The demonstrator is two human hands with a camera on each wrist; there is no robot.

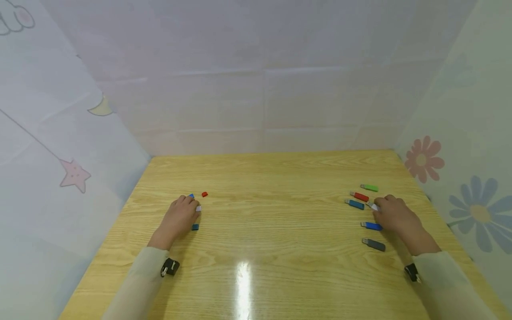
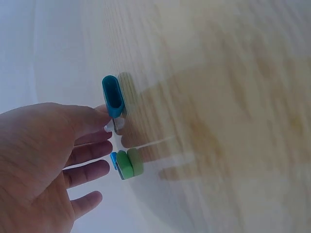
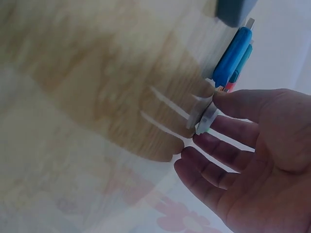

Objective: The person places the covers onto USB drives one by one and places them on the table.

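At the left of the table my left hand (image 1: 182, 214) pinches a small white USB stick cap (image 1: 198, 208) between thumb and finger. A teal cap (image 2: 112, 94) lies just nearer than the thumb, and a green cap (image 2: 125, 165) sits beyond the fingers in the left wrist view. Past the fingertips are a blue cap (image 1: 191, 196) and a red cap (image 1: 205, 194). On the right, my right hand (image 1: 394, 214) holds a white USB stick (image 1: 374, 207) by its body, thumb against fingers, its metal plug pointing left.
Around the right hand lie a green USB stick (image 1: 370, 188), a red one (image 1: 361, 197), a teal one (image 1: 355, 204), a blue one (image 1: 372, 226) and a dark grey one (image 1: 375, 244). Cloth-covered walls (image 1: 260, 106) border the wooden table (image 1: 272, 200) at the back and sides.
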